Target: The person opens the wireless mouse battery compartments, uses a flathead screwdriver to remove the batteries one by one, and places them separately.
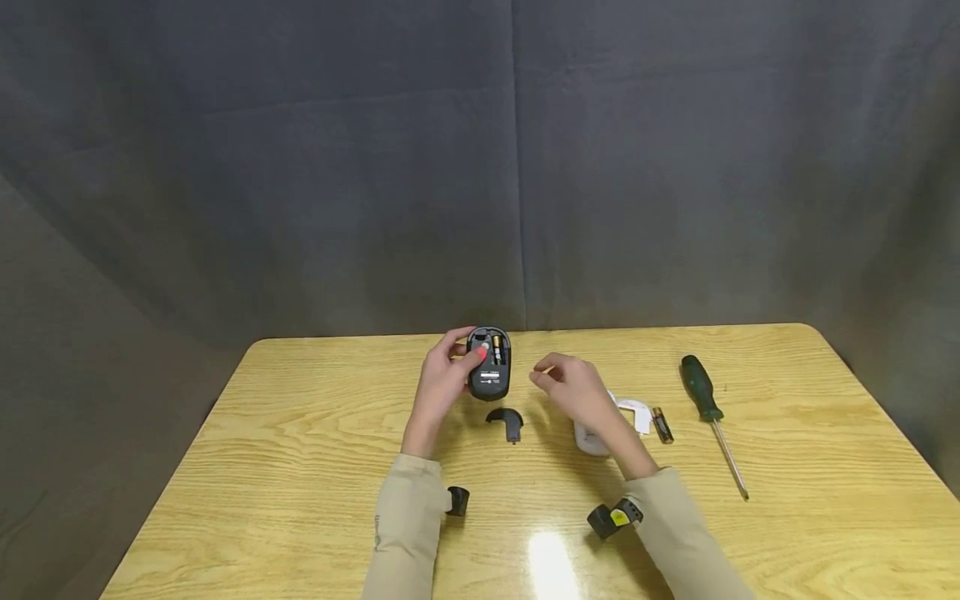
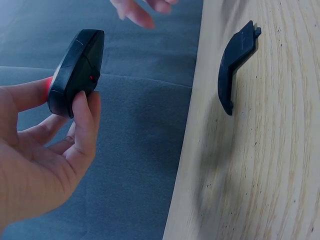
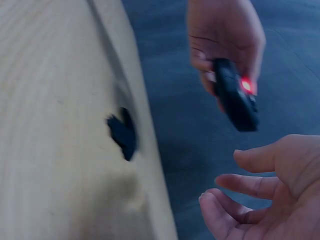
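Observation:
My left hand grips a black computer mouse above the table, its underside facing me. A battery shows in the mouse's uncovered compartment, and red light glows at the thumb. In the left wrist view the thumb and fingers hold the mouse by its edges. My right hand hovers to the right of the mouse, fingers loosely bent and holding nothing; in the right wrist view its fingers are apart. A black battery cover lies on the table below the mouse.
Partly behind my right forearm lie a white mouse and a white battery cover. Beside them is a loose battery. A screwdriver with a green handle lies farther right. A dark curtain hangs behind the wooden table.

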Motion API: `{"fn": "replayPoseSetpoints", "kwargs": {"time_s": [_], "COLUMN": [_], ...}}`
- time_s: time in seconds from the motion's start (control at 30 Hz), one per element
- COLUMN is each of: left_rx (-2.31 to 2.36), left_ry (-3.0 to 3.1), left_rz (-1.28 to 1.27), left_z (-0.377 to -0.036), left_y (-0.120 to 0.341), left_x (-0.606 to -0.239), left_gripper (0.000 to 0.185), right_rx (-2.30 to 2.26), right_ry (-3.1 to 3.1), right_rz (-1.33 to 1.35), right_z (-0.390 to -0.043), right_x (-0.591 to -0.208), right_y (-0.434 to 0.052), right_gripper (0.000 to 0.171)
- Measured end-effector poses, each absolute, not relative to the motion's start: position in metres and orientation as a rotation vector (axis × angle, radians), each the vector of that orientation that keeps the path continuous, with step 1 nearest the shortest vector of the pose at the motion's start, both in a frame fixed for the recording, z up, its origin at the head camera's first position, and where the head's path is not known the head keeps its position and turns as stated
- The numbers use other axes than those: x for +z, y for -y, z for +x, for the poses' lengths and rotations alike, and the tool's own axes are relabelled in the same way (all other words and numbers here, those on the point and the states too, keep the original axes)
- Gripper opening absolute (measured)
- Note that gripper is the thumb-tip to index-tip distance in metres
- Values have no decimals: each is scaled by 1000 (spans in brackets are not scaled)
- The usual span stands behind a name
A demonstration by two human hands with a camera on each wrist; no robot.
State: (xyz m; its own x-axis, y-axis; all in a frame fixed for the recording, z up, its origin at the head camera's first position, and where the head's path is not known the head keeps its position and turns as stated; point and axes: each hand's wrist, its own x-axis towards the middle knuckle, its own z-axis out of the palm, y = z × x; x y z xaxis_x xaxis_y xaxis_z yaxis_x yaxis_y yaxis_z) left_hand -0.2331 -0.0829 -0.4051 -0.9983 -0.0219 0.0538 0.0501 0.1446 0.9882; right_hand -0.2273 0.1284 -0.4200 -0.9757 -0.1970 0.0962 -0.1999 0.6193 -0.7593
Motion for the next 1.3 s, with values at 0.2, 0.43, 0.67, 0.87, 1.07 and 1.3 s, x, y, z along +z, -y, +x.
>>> {"fn": "replayPoseSetpoints", "kwargs": {"time_s": [0.2, 0.43, 0.67, 0.87, 1.07, 1.3], "left_rx": [-2001, -2009, -1999, -1999, -2005, -2006], "left_ry": [2350, 2349, 2353, 2353, 2355, 2356], "left_rz": [-27, -31, -18, -29, -18, -15], "left_z": [-234, -232, -233, -234, -233, -232], "left_y": [83, 82, 82, 82, 82, 83], "left_x": [-406, -408, -406, -407, -406, -406], "left_gripper": [44, 44, 43, 44, 44, 43], "right_rx": [1364, 1317, 1205, 1129, 1055, 910], "right_ry": [2755, 2695, 2664, 2706, 2757, 2976], "right_rz": [339, 294, 237, 170, 114, 65], "right_z": [-225, -218, -217, -216, -218, -213], "right_x": [-403, -390, -386, -388, -396, -408], "right_y": [-148, -171, -202, -232, -263, -300], "right_gripper": [29, 29, 30, 36, 40, 49]}}
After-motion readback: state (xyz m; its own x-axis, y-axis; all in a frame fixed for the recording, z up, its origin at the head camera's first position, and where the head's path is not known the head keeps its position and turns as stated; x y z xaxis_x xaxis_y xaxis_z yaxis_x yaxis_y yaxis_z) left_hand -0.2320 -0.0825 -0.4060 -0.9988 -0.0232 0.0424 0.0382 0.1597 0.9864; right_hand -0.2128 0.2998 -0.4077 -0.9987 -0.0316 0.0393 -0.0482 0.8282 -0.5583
